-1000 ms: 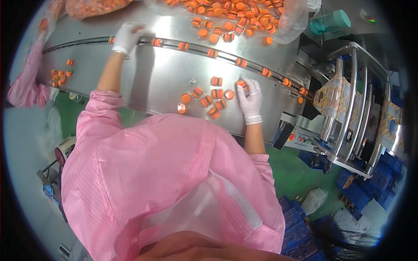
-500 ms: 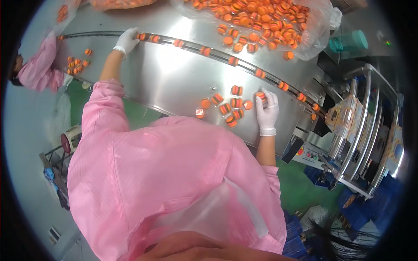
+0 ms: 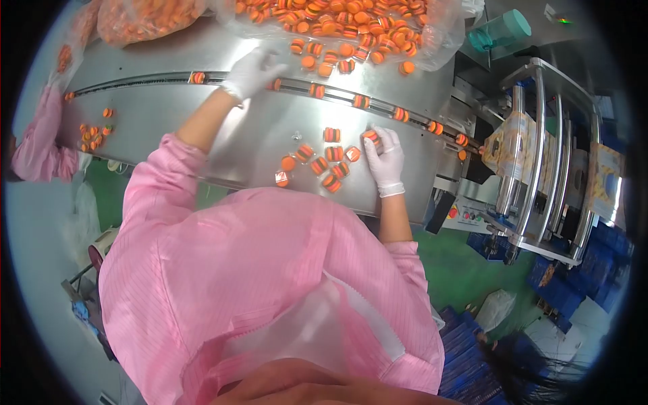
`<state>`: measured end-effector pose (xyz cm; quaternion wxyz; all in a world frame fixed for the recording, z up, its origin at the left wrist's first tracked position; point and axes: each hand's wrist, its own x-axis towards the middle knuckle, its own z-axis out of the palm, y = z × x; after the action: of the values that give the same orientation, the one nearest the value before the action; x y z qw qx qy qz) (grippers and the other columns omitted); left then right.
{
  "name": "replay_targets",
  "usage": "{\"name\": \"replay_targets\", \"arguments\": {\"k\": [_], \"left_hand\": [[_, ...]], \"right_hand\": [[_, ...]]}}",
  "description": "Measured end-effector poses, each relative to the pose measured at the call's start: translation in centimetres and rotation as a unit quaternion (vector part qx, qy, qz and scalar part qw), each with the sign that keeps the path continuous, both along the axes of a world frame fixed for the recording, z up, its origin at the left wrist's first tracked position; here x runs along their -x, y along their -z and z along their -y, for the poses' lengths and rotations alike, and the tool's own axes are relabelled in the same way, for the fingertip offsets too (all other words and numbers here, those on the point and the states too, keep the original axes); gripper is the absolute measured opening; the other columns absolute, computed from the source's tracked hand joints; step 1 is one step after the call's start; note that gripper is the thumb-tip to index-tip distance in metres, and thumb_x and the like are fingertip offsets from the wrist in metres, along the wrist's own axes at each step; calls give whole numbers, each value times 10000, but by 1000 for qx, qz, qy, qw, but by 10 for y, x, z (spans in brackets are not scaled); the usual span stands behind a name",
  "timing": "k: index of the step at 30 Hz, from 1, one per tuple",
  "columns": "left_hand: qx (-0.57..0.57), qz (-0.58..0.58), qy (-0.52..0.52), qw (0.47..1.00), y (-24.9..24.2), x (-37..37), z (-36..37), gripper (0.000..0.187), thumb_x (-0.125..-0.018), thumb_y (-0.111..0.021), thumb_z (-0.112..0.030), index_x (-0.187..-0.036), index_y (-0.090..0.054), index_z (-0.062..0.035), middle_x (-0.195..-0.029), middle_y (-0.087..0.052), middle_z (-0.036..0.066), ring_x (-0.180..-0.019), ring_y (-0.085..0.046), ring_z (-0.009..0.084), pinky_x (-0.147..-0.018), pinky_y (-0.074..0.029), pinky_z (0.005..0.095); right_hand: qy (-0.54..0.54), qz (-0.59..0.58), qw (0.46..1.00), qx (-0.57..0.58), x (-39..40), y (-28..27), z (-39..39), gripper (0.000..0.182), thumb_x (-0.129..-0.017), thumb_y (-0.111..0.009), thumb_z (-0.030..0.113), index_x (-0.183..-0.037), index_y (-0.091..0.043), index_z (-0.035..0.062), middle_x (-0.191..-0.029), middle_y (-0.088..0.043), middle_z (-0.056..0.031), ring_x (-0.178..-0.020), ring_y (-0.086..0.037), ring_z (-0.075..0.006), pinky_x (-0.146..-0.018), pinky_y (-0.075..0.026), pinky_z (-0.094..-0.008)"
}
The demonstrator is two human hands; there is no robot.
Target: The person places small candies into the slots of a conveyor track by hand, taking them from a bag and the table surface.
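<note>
My left hand [image 3: 252, 73], in a white glove, is over the narrow conveyor track [image 3: 291, 85], fingers stretched to the right and apart, with nothing visible in them. Burger-shaped gummy candies [image 3: 316, 90] in clear wrappers sit spaced out along this track. My right hand [image 3: 386, 162], also gloved, rests low over the metal table, its thumb and fingers closed on a burger-shaped gummy candy [image 3: 371, 138]. Just left of it lies a loose group of the same candies [image 3: 334, 154], some on their sides and some showing an orange top.
A big clear bag [image 3: 442, 40] spills a heap of candies [image 3: 351, 27] behind the track. Another full bag [image 3: 152, 20] stands at the back left. At right is a wrapping machine [image 3: 540, 155] with rollers and film, near a teal cup [image 3: 499, 30]. A co-worker's pink sleeve [image 3: 44, 135] is at far left.
My left hand has come off the track's left part and moved right above it, its fingers spreading. My right hand keeps the candy. The whole view has shifted.
</note>
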<state>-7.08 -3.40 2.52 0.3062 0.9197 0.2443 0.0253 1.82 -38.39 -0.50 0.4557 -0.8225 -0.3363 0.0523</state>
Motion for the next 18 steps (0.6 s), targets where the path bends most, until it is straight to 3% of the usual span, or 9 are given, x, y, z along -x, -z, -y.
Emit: {"name": "replay_targets", "arguments": {"k": [5, 7, 8, 10, 13, 14, 15, 16, 18], "left_hand": [[-53, -16, 40, 998, -5, -53, 47, 573, -821, -628, -459, -1207, -526, -47, -1000, -630, 198, -939, -619, 324, -846, -476, 410], [91, -57, -57, 993, -10, -58, 51, 524, -827, -622, -407, -1192, -528, -43, -981, -638, 200, -932, -617, 338, -831, -475, 413], [91, -57, -57, 993, 0, -59, 47, 524, -827, -622, -407, -1192, -528, -43, -981, -638, 200, -932, -617, 338, -831, -475, 413], [-58, 42, -27, 997, 24, -53, 33, 419, -832, -648, -336, -1115, -559, -40, -955, -643, 182, -864, -635, 285, -778, -497, 360], [15, 101, -99, 990, 14, -28, 15, 427, -803, -624, -290, -1141, -569, -35, -1007, -630, 221, -937, -618, 341, -834, -476, 385], [6, 141, -98, 985, 23, -15, -2, 376, -827, -616, -256, -1130, -591, -35, -997, -646, 199, -907, -642, 281, -824, -493, 347], [82, 166, -138, 973, 13, -1, -8, 345, -848, -601, -235, -1132, -600, -39, -995, -652, 168, -890, -644, 239, -804, -504, 326], [157, 190, -176, 953, 3, 12, -14, 316, -869, -585, -215, -1134, -609, -44, -993, -659, 137, -874, -645, 198, -784, -515, 304], [211, 213, -249, 921, 15, 40, -51, 350, -895, -577, -186, -1205, -587, -24, -1011, -650, 54, -860, -618, 117, -746, -508, 255]], "right_hand": [[-3, 15, 1000, -2, -1, 1, 1, 296, -804, -680, 129, -1084, -632, 46, -918, -567, -55, -597, -529, -90, -573, -461, -222], [-6, 23, 1000, -4, -2, 2, 2, 293, -803, -680, 128, -1080, -632, 46, -918, -569, -55, -595, -528, -90, -570, -462, -224], [-6, 19, 1000, -4, -2, 1, 2, 292, -802, -680, 125, -1078, -632, 45, -918, -569, -55, -594, -527, -91, -567, -460, -223], [-8, 12, 1000, -6, -1, 3, 2, 291, -800, -681, 123, -1077, -633, 45, -918, -569, -56, -592, -526, -91, -563, -459, -223], [-18, 17, 1000, -13, -2, 5, 2, 291, -799, -682, 120, -1076, -634, 45, -915, -566, -54, -587, -524, -90, -557, -456, -222], [-10, -12, 1000, -4, 0, 2, 3, 293, -801, -683, 144, -1069, -630, 38, -951, -578, -81, -708, -567, -159, -633, -474, -259], [-2, -40, 999, 4, 0, 2, 2, 298, -804, -684, 168, -1062, -627, 31, -986, -590, -108, -828, -611, -227, -708, -492, -297], [-6, -41, 999, 2, -2, 3, 1, 298, -804, -684, 168, -1062, -627, 31, -986, -590, -108, -828, -611, -227, -708, -492, -297], [-11, -4, 1000, -19, -2, 6, 1, 299, -801, -684, 123, -1085, -636, 46, -903, -560, -53, -581, -519, -86, -551, -453, -221]]}}
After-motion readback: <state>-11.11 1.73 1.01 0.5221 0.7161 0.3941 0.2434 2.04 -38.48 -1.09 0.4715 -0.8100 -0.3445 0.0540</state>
